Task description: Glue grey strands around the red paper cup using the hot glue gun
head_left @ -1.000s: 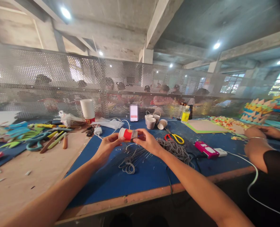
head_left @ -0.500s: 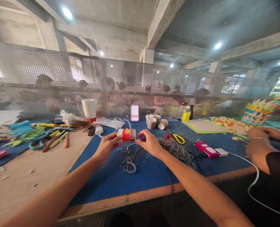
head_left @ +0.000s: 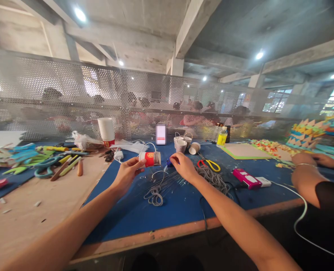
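Head view, and we're looking down at the blue surface (head_left: pixel 172 214). The left hand (head_left: pixel 128 172) has the red paper cup (head_left: pixel 150 159) lifted just above it, tipped on its side, fingers (head_left: pixel 136 162) closed around the open-mouth end, a firm grip. The right hand (head_left: pixel 184 166) is down low just beside the cup, apart from it, fingertips curled onto a small blue object (head_left: pixel 168 163) (too small to name). Whether those fingers have actually pinched it I cannot tell. A loose tangle of grey cord (head_left: pixel 154 195) lies right beneath both hands, and a bigger heap of cord (head_left: pixel 213 177) sits by the right wrist. Behind that are yellow-handled scissors (head_left: pixel 209 164), a cluster of small cups (head_left: pixel 181 144), a lit phone (head_left: pixel 160 134) standing upright and a stack of white cups (head_left: pixel 105 130) off to the left. Far right, a co-worker's hand (head_left: pixel 304 159) rests on the surface, near a pink device (head_left: pixel 245 177).
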Demonstrator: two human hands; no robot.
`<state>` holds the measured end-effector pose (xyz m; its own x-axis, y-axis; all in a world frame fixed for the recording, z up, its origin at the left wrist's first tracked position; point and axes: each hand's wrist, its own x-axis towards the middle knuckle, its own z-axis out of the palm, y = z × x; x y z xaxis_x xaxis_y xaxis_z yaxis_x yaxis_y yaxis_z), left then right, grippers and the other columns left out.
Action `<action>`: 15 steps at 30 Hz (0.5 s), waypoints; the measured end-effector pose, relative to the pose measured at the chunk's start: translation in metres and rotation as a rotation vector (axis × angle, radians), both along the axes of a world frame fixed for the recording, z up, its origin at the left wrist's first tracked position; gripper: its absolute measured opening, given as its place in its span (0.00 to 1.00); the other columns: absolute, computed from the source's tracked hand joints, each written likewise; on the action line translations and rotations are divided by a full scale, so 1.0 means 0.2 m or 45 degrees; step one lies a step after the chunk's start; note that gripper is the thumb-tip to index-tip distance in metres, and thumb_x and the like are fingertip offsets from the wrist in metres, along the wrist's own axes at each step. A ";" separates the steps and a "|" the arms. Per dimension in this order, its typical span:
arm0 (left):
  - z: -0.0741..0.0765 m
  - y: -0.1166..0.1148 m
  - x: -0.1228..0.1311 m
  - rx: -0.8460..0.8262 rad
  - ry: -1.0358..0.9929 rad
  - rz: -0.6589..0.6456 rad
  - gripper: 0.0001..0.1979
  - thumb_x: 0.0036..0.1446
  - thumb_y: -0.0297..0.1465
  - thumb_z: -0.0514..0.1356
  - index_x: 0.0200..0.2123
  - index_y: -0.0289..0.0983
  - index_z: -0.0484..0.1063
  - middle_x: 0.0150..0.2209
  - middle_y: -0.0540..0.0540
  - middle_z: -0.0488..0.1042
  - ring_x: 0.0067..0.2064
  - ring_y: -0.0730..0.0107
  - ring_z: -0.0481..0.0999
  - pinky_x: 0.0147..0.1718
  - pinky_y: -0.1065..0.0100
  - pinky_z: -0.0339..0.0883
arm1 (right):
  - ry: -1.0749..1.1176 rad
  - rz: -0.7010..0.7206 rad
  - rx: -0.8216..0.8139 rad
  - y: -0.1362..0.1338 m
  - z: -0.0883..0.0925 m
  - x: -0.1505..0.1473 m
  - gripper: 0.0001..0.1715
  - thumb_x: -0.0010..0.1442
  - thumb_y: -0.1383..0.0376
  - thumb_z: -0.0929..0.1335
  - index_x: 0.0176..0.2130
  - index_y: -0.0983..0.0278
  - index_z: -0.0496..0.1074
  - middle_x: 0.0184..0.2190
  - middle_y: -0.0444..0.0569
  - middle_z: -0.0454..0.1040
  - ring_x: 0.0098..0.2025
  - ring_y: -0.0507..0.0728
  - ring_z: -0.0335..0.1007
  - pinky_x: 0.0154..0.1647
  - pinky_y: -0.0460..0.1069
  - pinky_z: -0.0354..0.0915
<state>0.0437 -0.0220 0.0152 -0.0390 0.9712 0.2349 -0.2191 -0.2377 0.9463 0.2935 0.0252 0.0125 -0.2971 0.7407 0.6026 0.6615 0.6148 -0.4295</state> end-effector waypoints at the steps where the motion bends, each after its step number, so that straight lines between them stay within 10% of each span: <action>1: 0.00 0.00 0.00 0.000 -0.004 0.005 0.13 0.45 0.40 0.74 0.31 0.39 0.81 0.34 0.49 0.80 0.37 0.68 0.75 0.37 0.70 0.70 | -0.057 -0.086 -0.001 0.02 -0.01 0.02 0.09 0.67 0.63 0.66 0.45 0.63 0.74 0.42 0.49 0.75 0.43 0.55 0.72 0.47 0.48 0.64; 15: 0.00 0.00 0.00 -0.008 -0.058 -0.001 0.16 0.43 0.42 0.75 0.31 0.38 0.81 0.33 0.47 0.79 0.36 0.68 0.75 0.36 0.71 0.71 | -0.670 -0.436 -0.083 0.07 -0.10 0.04 0.18 0.68 0.63 0.66 0.57 0.63 0.67 0.51 0.56 0.73 0.52 0.62 0.71 0.52 0.55 0.63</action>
